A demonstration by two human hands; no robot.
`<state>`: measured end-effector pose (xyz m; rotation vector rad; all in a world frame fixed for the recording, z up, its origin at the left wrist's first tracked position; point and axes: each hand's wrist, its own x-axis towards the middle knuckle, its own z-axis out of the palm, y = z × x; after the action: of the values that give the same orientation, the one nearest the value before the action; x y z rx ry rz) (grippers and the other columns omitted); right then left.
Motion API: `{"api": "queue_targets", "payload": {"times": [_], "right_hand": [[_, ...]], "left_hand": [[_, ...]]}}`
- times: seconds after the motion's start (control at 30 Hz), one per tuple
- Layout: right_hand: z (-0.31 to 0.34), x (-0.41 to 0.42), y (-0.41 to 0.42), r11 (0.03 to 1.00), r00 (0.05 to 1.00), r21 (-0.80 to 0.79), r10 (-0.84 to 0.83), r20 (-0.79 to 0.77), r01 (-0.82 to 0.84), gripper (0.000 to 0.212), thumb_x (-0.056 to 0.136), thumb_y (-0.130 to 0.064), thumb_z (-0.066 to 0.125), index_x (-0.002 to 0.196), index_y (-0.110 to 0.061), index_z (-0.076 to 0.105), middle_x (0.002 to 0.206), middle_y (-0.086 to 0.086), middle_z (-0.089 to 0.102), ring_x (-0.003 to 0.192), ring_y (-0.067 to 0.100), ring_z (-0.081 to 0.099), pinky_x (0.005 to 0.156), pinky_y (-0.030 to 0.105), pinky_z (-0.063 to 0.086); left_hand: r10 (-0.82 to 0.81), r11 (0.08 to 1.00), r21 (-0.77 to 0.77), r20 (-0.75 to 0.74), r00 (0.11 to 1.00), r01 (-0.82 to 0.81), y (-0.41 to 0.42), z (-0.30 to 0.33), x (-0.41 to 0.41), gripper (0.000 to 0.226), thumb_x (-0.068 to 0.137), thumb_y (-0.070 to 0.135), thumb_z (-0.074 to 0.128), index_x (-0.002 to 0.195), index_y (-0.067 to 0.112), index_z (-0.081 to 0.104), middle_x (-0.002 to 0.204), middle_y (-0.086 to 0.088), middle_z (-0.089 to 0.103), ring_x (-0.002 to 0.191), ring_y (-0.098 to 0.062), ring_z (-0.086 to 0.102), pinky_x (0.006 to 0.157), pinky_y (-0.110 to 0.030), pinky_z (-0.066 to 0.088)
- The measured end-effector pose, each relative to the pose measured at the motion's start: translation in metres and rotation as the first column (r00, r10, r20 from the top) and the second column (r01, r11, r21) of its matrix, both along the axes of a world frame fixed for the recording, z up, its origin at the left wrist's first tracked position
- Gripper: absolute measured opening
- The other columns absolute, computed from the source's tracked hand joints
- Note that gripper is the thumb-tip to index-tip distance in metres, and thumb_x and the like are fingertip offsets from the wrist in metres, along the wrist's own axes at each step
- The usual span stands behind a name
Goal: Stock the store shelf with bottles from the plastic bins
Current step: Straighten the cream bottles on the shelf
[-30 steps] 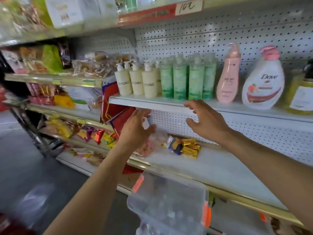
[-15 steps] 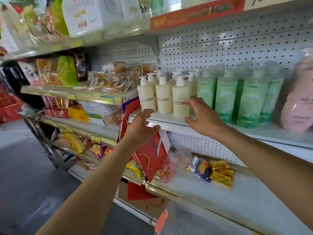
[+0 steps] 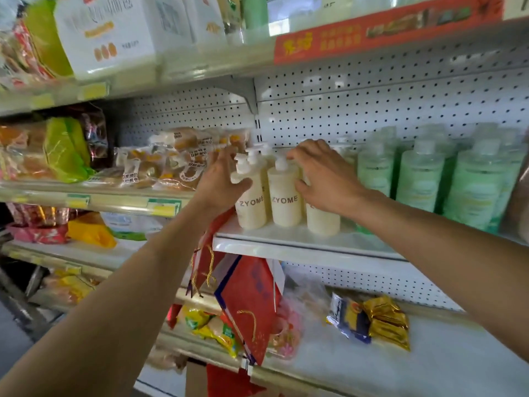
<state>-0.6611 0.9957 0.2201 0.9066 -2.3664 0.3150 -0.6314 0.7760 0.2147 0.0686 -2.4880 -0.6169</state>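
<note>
Store aisle, white pegboard shelf (image 3: 300, 245), snack packs (image 3: 171, 161) alongside.
Left hand (image 3: 220, 184) grips leftmost cream ZYOME pump bottle (image 3: 250, 202); right hand (image 3: 320, 179) curls round third bottle (image 3: 322, 222), both upright on shelf.

Two forearms are seen, both bare from the lower edge of the view to the wrists; no sleeve, watch, band or glove is worn. The left hand (image 3: 221, 184) and right hand (image 3: 323, 179) are bare too (no rings can be made out). Fingernails are kept short.
</note>
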Motion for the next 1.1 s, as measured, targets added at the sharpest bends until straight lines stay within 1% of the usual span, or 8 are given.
{"api": "queue_targets", "payload": {"times": [0.17,0.23,0.3,0.4,0.57,0.83,1.0,1.1], "right_hand": [[0.02,-0.016,-0.039,0.996,0.996,0.001,-0.087,-0.004,0.087,0.041,0.091,-0.021,0.056,0.131,-0.017,0.05,0.133,0.005,0.05,0.121,0.022,0.045,0.1,0.039,0.042],[0.028,-0.026,-0.054,0.992,0.992,0.012,-0.128,0.008,0.128,0.039,0.092,-0.024,0.055,0.131,-0.017,0.051,0.131,0.006,0.052,0.119,0.022,0.048,0.098,0.038,0.041],[0.034,-0.037,-0.066,0.984,0.984,0.033,-0.174,0.03,0.173,0.04,0.093,-0.028,0.053,0.131,-0.018,0.051,0.129,0.007,0.054,0.116,0.023,0.051,0.096,0.038,0.041],[0.038,-0.052,-0.078,0.964,0.958,0.08,-0.262,0.121,0.253,0.044,0.093,-0.036,0.053,0.135,-0.022,0.049,0.133,0.005,0.053,0.117,0.025,0.052,0.095,0.037,0.041],[0.038,-0.069,-0.091,0.941,0.917,0.126,-0.335,0.215,0.315,0.041,0.094,-0.037,0.051,0.134,-0.025,0.05,0.133,0.002,0.052,0.114,0.024,0.053,0.081,0.032,0.038],[0.052,-0.094,-0.103,0.922,0.861,0.132,-0.388,0.328,0.365,0.035,0.1,-0.029,0.041,0.133,-0.021,0.052,0.137,0.003,0.054,0.12,0.025,0.052,0.1,0.041,0.043],[0.05,-0.106,-0.102,0.93,0.815,0.13,-0.364,0.451,0.343,0.024,0.096,-0.037,0.048,0.111,-0.028,0.064,0.123,-0.003,0.061,0.108,0.021,0.059,0.095,0.039,0.048],[0.047,-0.11,-0.1,0.929,0.808,0.123,-0.364,0.464,0.348,0.022,0.094,-0.04,0.05,0.105,-0.03,0.066,0.116,-0.005,0.063,0.102,0.019,0.06,0.09,0.038,0.049]], "left_hand": [[-0.158,0.987,0.02,-0.016,0.987,0.159,-0.034,0.025,-0.041,0.034,0.092,0.029,0.061,0.124,0.02,0.051,0.124,-0.005,0.056,0.101,-0.013,0.058,0.081,-0.02,0.046],[-0.233,0.97,0.066,-0.018,0.972,0.234,-0.046,0.035,-0.055,0.025,0.097,0.025,0.055,0.119,0.014,0.056,0.117,-0.004,0.063,0.096,-0.013,0.063,0.083,-0.026,0.053],[-0.291,0.945,0.157,-0.005,0.957,0.288,-0.055,0.044,-0.068,0.029,0.098,0.018,0.052,0.125,0.011,0.058,0.122,-0.006,0.063,0.105,-0.017,0.061,0.091,-0.022,0.049],[-0.353,0.927,0.158,0.069,0.933,0.339,-0.068,0.054,-0.092,0.029,0.098,0.011,0.052,0.125,0.011,0.061,0.123,-0.007,0.064,0.103,-0.014,0.059,0.08,-0.009,0.043],[-0.438,0.898,0.11,0.146,0.887,0.425,-0.085,0.06,-0.134,0.028,0.098,0.015,0.053,0.125,0.016,0.062,0.131,-0.003,0.06,0.115,-0.018,0.058,0.098,-0.03,0.047],[-0.451,0.889,0.006,0.191,0.872,0.459,-0.073,0.059,-0.196,0.034,0.092,0.024,0.063,0.125,0.014,0.063,0.128,-0.004,0.063,0.109,-0.013,0.059,0.089,-0.019,0.039],[-0.472,0.869,-0.029,0.251,0.845,0.494,-0.06,0.057,-0.216,0.037,0.088,0.027,0.07,0.123,0.015,0.066,0.127,-0.003,0.064,0.117,-0.016,0.058,0.102,-0.028,0.042],[-0.498,0.849,-0.052,0.258,0.828,0.526,-0.06,0.055,-0.226,0.032,0.085,0.018,0.073,0.117,0.014,0.07,0.12,-0.002,0.069,0.108,-0.013,0.062,0.097,-0.024,0.045]]}}
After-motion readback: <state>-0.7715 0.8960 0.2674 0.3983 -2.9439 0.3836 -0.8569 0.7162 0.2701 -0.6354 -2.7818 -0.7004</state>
